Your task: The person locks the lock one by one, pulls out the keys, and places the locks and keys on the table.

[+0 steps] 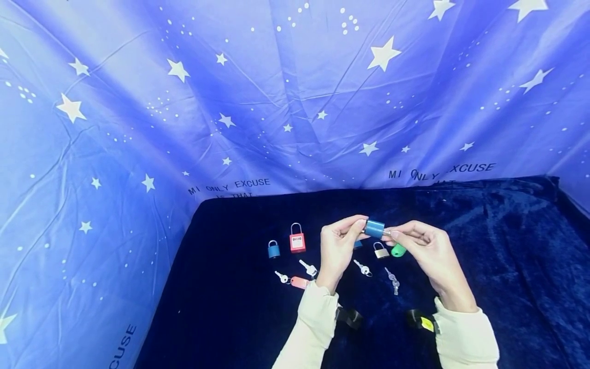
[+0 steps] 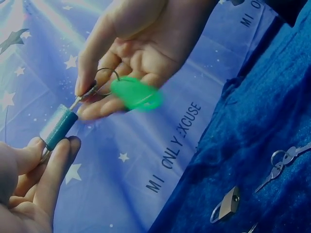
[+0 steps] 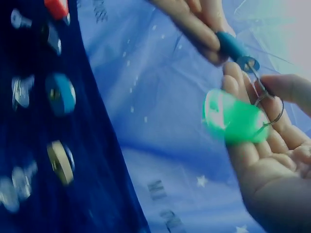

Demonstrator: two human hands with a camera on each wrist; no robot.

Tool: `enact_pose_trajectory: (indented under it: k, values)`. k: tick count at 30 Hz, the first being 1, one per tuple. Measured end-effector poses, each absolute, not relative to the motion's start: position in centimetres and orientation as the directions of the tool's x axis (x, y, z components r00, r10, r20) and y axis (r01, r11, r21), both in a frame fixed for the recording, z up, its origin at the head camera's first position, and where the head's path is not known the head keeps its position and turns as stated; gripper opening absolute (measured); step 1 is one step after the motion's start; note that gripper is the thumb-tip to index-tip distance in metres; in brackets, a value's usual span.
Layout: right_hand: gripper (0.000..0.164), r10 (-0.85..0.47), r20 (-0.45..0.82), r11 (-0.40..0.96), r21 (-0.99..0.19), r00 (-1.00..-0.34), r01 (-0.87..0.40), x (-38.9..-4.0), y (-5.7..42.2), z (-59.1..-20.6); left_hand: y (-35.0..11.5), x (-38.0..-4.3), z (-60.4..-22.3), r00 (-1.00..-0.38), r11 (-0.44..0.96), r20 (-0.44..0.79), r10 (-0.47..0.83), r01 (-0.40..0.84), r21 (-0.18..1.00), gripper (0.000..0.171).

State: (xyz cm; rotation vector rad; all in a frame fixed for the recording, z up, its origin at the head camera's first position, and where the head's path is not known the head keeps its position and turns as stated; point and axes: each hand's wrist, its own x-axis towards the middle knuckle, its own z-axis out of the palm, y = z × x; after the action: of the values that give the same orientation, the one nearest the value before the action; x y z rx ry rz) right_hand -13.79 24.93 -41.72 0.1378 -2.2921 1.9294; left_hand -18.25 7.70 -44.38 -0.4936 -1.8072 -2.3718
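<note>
Held up above the dark cloth is a blue cylindrical padlock, pinched by the fingertips of my left hand around its shackle end. My right hand pinches a key by its head between thumb and fingers. In the right wrist view, the blade of that key meets the keyhole end of the padlock. From the key's metal ring hangs a green tag, dangling below the right fingers.
A blue padlock, a red padlock and a brass padlock lie on the navy cloth. Another blue padlock is partly hidden in the head view. Nearer lie keys, more keys and a red tag. Starry curtains rise behind.
</note>
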Motion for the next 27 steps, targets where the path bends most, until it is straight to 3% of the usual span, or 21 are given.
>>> enact_pose_trajectory:
  k: [5, 10, 20, 27]
  values:
    - [0.021, 0.067, 0.19, 0.416, -0.898, -0.98, -0.146, -13.5, 25.5, -41.5, 7.9, -18.1, -44.4, -0.944, -0.248, 0.321, 0.078, 0.294, 0.923, 0.025]
    - [0.018, 0.038, 0.191, 0.538, -0.831, -0.981, -0.141, -13.4, 26.2, -41.4, 8.2, -18.0, -44.5, -0.942, -0.235, 0.323, 0.084, 0.297, 0.926, 0.022]
    - [0.023, 0.016, 0.131, 0.561, -0.822, -0.991, -0.1, -13.0, 27.2, -41.3, 9.0, -17.9, -45.3, -0.952, -0.307, 0.283, 0.118, 0.236, 0.922, 0.021]
    - [0.029, 0.051, 0.112, 0.563, -0.824, -0.992, -0.064, -12.3, 29.1, -41.0, 8.7, -19.4, -46.4, -0.963, -0.272, 0.266, 0.048, 0.244, 0.931, 0.023]
